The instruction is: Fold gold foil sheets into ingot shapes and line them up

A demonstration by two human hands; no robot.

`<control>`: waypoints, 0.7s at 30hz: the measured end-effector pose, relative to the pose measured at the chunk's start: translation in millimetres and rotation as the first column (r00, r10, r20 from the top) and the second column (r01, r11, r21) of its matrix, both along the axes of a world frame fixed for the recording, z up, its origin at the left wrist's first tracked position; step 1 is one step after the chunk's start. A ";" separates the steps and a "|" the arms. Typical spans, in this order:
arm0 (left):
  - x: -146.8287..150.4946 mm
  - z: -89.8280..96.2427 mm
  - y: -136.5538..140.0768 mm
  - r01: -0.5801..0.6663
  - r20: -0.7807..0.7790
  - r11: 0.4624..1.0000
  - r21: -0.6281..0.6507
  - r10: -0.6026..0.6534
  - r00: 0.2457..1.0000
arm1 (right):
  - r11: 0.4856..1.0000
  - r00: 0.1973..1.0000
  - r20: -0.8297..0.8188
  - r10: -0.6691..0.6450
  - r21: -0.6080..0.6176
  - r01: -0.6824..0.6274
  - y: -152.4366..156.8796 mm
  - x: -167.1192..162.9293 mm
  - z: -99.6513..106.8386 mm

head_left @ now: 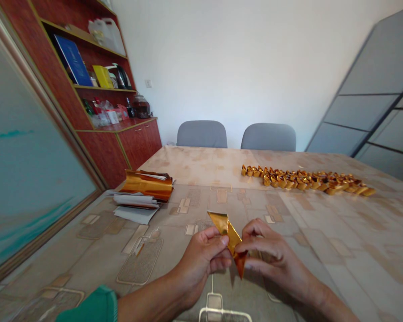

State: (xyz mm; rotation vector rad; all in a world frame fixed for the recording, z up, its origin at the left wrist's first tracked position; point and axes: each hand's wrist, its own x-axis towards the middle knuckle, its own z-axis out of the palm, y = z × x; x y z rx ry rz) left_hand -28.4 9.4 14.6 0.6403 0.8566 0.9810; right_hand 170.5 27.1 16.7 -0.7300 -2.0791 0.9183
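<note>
So on the far left there's a loose stack of gold and grey-white sheets, sitting right by the left edge of the table, its curled gold side up. Going right, a decent stretch of patterned tabletop separates it from the left hand, which is pinched down, thumb on top and fingers curled under, gripping a folded gold foil piece. That piece is up over the near middle of the table, between both hands, well in from the side edges. It's long and skinny with a point at each end: long axis on a diagonal, one tip aiming away and left, the other toward the person and slightly right. The right hand has its thumb and forefinger nearly together on the lower end. Farther right and back, rows of folded gold pieces sit in from the far edge
</note>
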 end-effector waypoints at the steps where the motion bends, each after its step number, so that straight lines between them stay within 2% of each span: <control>1: 0.4 0.5 -0.7 -0.005 0.004 1.000 0.000 0.005 1.000 | 1.000 1.000 -0.020 -0.003 -0.004 0.003 -0.1 -1.1 -0.1; 7: 1.7 1.2 -4.2 -0.046 0.011 0.998 0.036 0.045 0.999 | 0.992 0.992 -0.124 -0.028 -0.127 0.012 -3.8 -7.8 3.0; 11: 2.9 1.2 -5.4 -0.057 0.026 0.997 0.048 0.056 0.998 | 0.988 0.991 -0.127 -0.041 -0.153 0.021 -5.6 -11.2 2.6; 14: 3.7 2.0 -6.0 -0.067 0.008 0.996 0.055 0.067 0.998 | 0.976 0.976 -0.173 -0.134 -0.192 0.100 -5.9 -15.8 -1.4; 18: 3.8 0.5 -6.9 -0.062 -0.054 0.987 0.146 0.071 0.996 | 0.901 0.933 -0.186 -0.306 -0.372 0.221 -9.1 -26.5 -7.2; 21: 3.6 -3.2 -7.7 -0.048 -0.106 0.976 0.212 0.072 0.992 | 0.853 0.913 -0.168 -0.372 -0.450 0.265 -11.6 -32.7 -9.2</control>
